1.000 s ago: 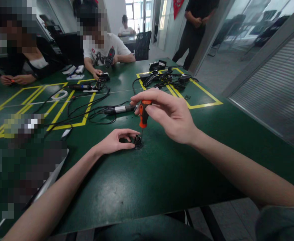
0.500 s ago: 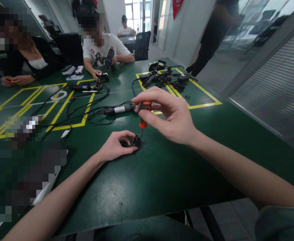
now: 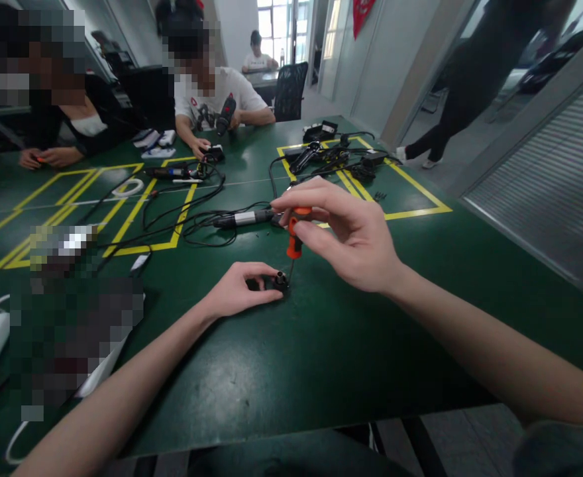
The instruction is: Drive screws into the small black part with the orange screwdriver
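My right hand [image 3: 354, 235] grips an orange and dark-grey screwdriver [image 3: 295, 238] by its handle, fingers curled around the top. The shaft points down, its tip at the right edge of a small round black part [image 3: 280, 281] with a metal post on top. Whether the tip sits in a screw is too small to tell. Thumb and fingers of my left hand [image 3: 244, 289] pinch that part from the left and steady it on the green table [image 3: 252, 371].
Beyond my hands lies a grey and black cylindrical tool [image 3: 244, 218] with coiled cable. Black devices and cables [image 3: 321, 156] fill a yellow-taped area at the back. Across the table a person holds a power drill [image 3: 226, 114]. A white roll [image 3: 127, 188] lies at left.
The whole view has shifted slightly, so the table appears further right. The screwdriver handle has turned a little in my right hand. The walking person at right has moved.
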Tool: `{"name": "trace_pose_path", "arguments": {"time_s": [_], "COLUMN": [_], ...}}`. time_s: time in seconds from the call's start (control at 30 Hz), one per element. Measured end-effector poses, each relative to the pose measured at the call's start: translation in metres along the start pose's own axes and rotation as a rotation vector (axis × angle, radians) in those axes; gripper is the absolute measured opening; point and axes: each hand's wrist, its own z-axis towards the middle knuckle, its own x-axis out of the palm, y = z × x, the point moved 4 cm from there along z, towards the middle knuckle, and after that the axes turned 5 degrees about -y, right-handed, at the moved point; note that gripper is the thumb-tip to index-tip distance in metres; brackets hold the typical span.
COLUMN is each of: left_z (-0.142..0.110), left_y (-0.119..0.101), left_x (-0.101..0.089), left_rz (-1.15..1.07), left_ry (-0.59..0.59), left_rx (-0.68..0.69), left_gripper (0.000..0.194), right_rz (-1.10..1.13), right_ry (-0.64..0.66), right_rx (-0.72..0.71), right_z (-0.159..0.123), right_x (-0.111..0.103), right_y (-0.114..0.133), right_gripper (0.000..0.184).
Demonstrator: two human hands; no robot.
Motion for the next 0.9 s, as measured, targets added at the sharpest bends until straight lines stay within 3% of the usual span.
{"name": "trace_pose_path", "arguments": {"time_s": [0.17,0.37,0.57,0.73,0.9], "left_z": [0.003,0.003,0.003,0.003,-0.002], "left_y": [0.012,0.015,0.016,0.015,0.009], "left_x": [-0.001,-0.004,-0.007,-0.010,-0.008], "left_rz": [-0.219,-0.330,-0.344,-0.320,-0.218], "left_ry": [0.033,0.086,0.166,0.174,0.059], "left_rx": [-0.184,-0.259,-0.264,-0.215,-0.110], "left_gripper": [0.047,0.045,0.047,0.045,0.048], "right_rz": [-0.101,0.064,-0.038,-0.108,-0.002], "right_ry": [-0.039,0.024,-0.026,-0.024,0.036], "right_rx": [-0.040,0.047,-0.036,-0.050,0.003], "right_z": [0.001,-0.002,0.000,0.001,-0.001], "right_x": [-0.004,-0.001,-0.003,-0.002,0.002], "right_y": [0.002,0.000,0.002,0.006,0.006], "right_gripper": [0.026,0.035,0.021,0.026,0.035]}}
